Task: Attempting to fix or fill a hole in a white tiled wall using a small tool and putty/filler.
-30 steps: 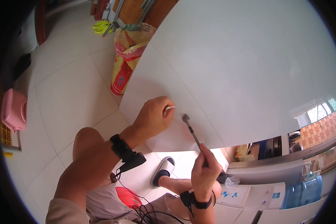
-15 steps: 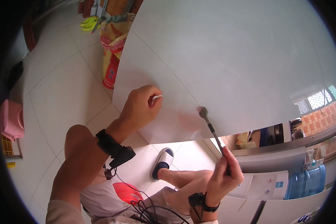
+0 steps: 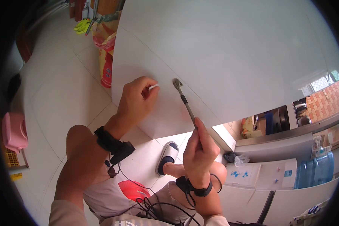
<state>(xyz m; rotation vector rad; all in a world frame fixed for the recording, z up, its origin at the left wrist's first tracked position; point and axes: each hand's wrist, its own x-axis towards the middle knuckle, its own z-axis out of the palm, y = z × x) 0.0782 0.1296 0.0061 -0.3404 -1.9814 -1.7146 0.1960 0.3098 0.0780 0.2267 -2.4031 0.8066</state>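
On white panel (image 3: 229, 60), right hand (image 3: 199, 147) gripping brush (image 3: 184, 101)

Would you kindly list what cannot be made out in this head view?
- Small white piece: mostly covered by the left hand; its kind is unclear.
- Thin metal tool with flat tip: its handle is hidden in the right hand.
- Large white panel: cut off by the top rim.

The board (image 3: 229, 56) is plain white. Left of it stand an orange-and-red sack (image 3: 105, 49) and a pink stool (image 3: 14, 132); below it, a white-and-navy slipper (image 3: 167, 157).
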